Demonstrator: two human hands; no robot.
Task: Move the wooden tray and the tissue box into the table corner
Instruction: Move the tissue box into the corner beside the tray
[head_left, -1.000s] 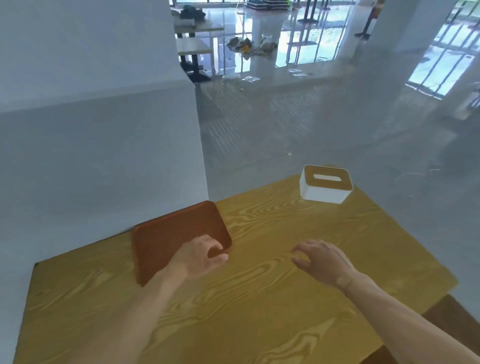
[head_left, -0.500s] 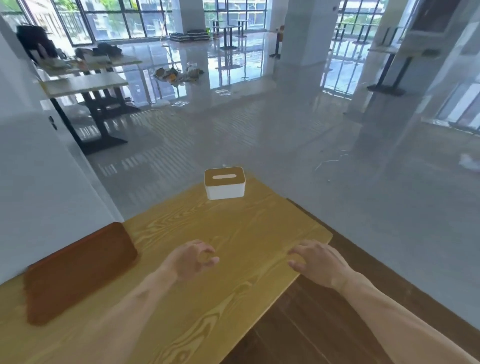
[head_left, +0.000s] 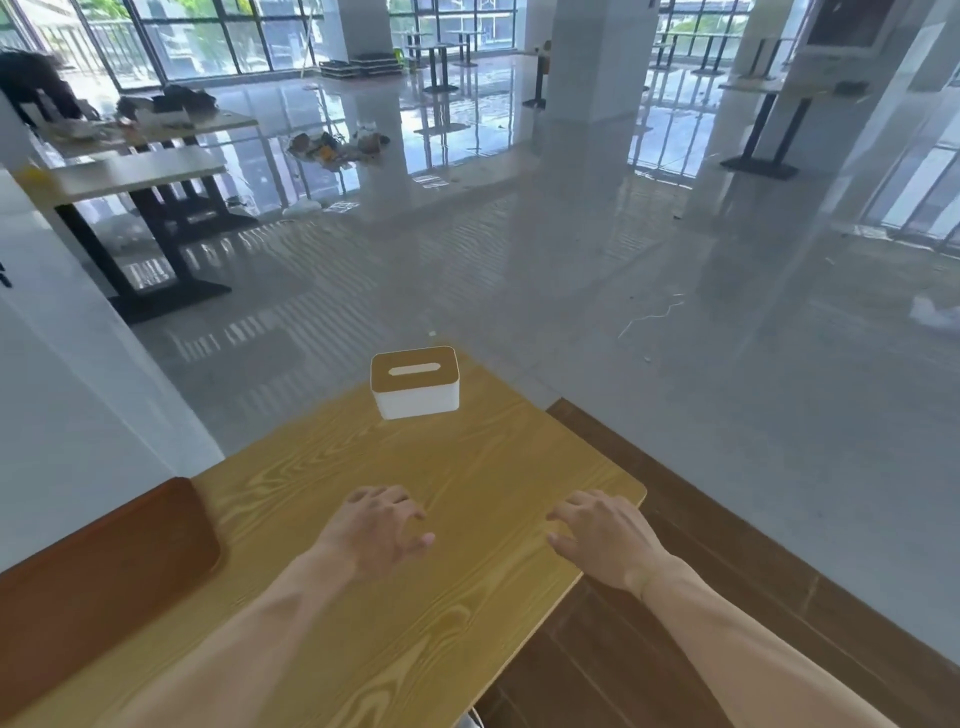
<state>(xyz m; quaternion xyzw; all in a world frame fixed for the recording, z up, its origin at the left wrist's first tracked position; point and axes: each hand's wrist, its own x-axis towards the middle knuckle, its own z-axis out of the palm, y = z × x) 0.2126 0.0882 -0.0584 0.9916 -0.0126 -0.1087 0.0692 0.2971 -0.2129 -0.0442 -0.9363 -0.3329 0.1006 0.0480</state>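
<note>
The white tissue box (head_left: 415, 383) with a wooden lid stands at the far end of the yellow wooden table (head_left: 467, 467). The dark brown wooden tray (head_left: 98, 577) lies at the table's left side, against the white wall. My left hand (head_left: 379, 530) hovers over the table's middle with its fingers loosely curled and nothing in it. My right hand (head_left: 602, 535) is over the table's right edge, fingers spread and empty. Both hands are well short of the tissue box and apart from the tray.
A white wall (head_left: 62, 415) borders the table on the left. A dark wooden bench or floor strip (head_left: 675, 597) runs along the table's right side. Beyond lies a shiny grey floor with other tables (head_left: 135, 171) and pillars far off.
My left hand has let go of the tray, which now lies at the left by the wall. The view has swung right and the tissue box appears nearer the centre.
</note>
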